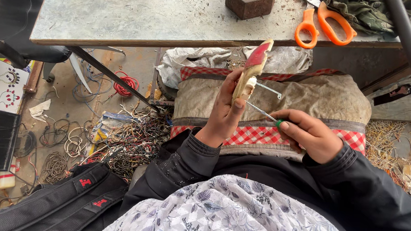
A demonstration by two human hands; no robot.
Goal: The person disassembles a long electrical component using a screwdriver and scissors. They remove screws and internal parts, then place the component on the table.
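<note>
My left hand (225, 113) holds up a narrow red and cream plastic part (252, 68), tilted, with a small bent metal piece (270, 90) sticking out of its side. My right hand (310, 135) grips a screwdriver (263, 114) with a green handle; its thin shaft points at the lower end of the plastic part. Both hands hover over a dirty sack with a red checked border (274, 103) that lies in front of my lap.
A worn grey table (150, 15) above holds orange-handled scissors (325, 23), a brown hexagonal block (249, 2) and a crumpled green cloth (362, 13). Tangled wires (126, 139) and scrap cover the floor at left. A black bag (64, 202) lies lower left.
</note>
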